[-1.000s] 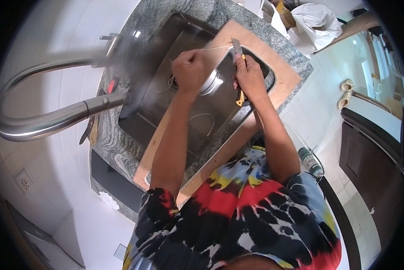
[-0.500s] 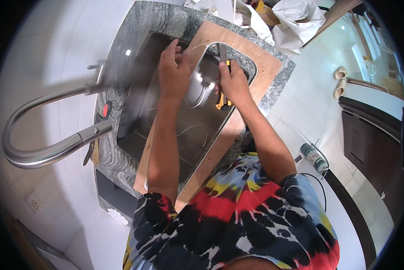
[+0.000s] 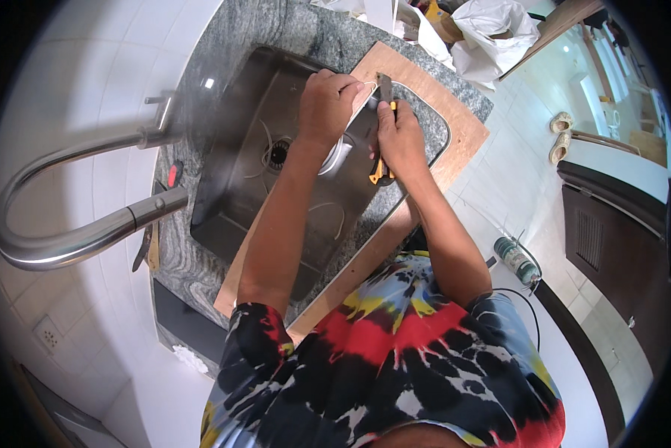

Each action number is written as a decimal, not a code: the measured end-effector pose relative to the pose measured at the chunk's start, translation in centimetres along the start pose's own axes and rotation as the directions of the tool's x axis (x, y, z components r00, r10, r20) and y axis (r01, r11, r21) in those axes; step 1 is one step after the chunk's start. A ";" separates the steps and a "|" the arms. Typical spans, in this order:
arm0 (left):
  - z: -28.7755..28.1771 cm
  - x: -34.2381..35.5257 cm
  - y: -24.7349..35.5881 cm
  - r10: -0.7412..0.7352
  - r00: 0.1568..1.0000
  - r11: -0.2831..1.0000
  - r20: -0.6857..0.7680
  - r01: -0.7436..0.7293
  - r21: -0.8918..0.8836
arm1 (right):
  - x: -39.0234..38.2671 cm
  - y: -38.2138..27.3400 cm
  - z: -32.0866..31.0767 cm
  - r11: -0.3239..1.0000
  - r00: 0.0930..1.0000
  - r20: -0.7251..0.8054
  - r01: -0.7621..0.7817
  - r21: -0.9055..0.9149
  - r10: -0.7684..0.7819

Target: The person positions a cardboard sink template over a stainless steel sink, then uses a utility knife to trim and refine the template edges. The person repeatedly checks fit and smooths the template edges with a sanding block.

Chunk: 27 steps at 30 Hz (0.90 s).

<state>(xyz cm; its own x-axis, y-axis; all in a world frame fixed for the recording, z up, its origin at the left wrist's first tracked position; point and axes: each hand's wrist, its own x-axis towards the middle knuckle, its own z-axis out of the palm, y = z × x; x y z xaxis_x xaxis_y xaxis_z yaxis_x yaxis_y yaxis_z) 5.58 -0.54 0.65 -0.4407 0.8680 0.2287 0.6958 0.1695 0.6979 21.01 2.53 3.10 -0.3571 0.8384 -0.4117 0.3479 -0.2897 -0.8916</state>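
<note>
My right hand (image 3: 402, 142) is closed around a yellow-and-black utility knife (image 3: 380, 175), its blade pointing away from me at the far inner corner of a wooden board (image 3: 455, 112). This board has a large rounded cutout with a thin white strip (image 3: 446, 142) along its inner edge. My left hand (image 3: 326, 108) is closed at the far left side of the cutout, fingertips on the white strip close to the blade. Under the board is a dark metal sink (image 3: 231, 187). Thin pale offcuts (image 3: 264, 149) lie in the sink around its drain (image 3: 278, 153).
A curved metal faucet (image 3: 51, 250) reaches over the left of the grey stone countertop (image 3: 275, 22). Beside it lies a red-and-black tool (image 3: 174, 175). White bags (image 3: 492, 37) stand beyond the counter. On the floor at right are a green power tool (image 3: 516, 257) and a pair of shoes (image 3: 560, 136).
My left hand has moved right, from over the sink to the strip by the blade. The board and my right hand with the knife have shifted slightly right.
</note>
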 end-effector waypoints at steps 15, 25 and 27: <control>-1.1 -2.9 -0.9 0.024 0.991 0.993 -0.135 -0.008 0.116 | 0.6 -1.2 0.1 0.980 0.985 0.142 -0.067 -0.187 0.094; -1.0 -3.5 -1.5 0.039 0.992 0.985 -0.120 -0.018 0.169 | -0.1 -1.3 0.1 0.972 0.983 0.152 -0.065 -0.224 0.100; -1.2 -3.3 -1.7 0.050 0.994 0.991 -0.093 -0.037 0.132 | -0.3 -1.3 0.3 0.975 0.986 0.145 -0.051 -0.214 0.083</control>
<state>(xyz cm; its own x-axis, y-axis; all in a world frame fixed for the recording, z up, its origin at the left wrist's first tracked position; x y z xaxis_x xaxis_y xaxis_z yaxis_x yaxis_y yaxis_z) 5.21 -4.26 -0.45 -0.4564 0.8281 0.3253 0.7806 0.1972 0.5931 20.42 2.48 4.29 -0.4487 0.7359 -0.5071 0.5431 -0.2260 -0.8086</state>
